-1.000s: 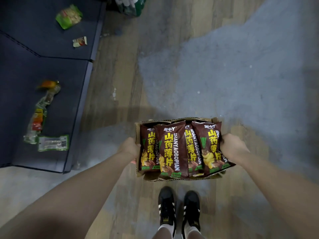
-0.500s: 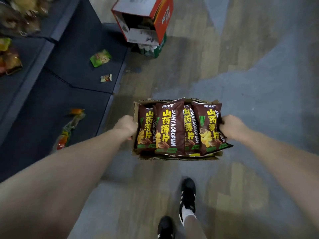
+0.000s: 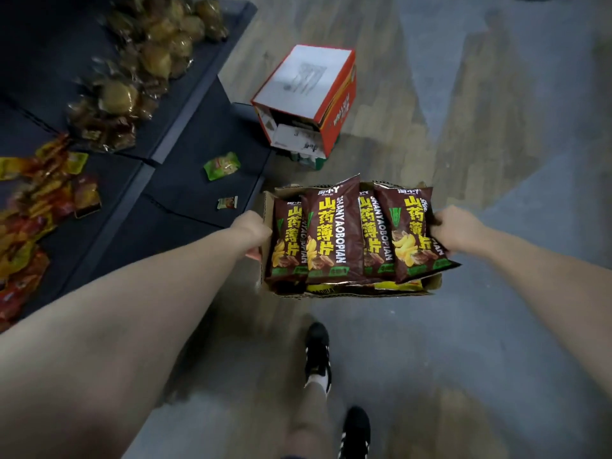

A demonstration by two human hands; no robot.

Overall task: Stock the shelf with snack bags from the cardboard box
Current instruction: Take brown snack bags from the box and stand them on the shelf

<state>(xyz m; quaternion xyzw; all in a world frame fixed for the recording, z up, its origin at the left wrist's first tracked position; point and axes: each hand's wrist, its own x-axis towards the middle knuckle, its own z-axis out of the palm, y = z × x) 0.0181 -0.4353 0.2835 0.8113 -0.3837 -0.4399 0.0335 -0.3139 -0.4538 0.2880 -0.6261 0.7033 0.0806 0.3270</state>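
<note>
Cardboard box [image 3: 269, 210]: shallow, brown, corrugated, open top with ragged flaps, held above the floor [image 3: 463, 326] between both hands. Snack bags [image 3: 326, 233] fill it: four glossy dark-brown pillow packs lie overlapped in a row, printed with yellow characters, and crimped at the ends. More bags lie beneath; only yellow edges show at the box's near wall.

Left hand [image 3: 253, 230] grips the box's left wall; its fingers are hidden behind the cardboard. Right hand [image 3: 455, 226] grips the right side, fingers curled in over the outermost bag, which hides the wall there. The hands are apart, one on each side of the box.

Left of the box: dark, matte shelf [image 3: 185, 193] in flat tiers. A small green packet [image 3: 222, 165] and a smaller packet [image 3: 228, 202] lie on it nearest the box. Farther left are a heap of clear-wrapped yellowish packs [image 3: 145, 61] and crinkled red-orange packets [image 3: 33, 200], blurred; print unreadable.

Beyond the box: red-and-white carton [image 3: 308, 84] on the floor, its open end facing the box, contents unclear. Floor is wood-grain plank with dull grey patches. Below the box: black shoes [image 3: 317, 354] with white stripes, one cut off by the frame.
</note>
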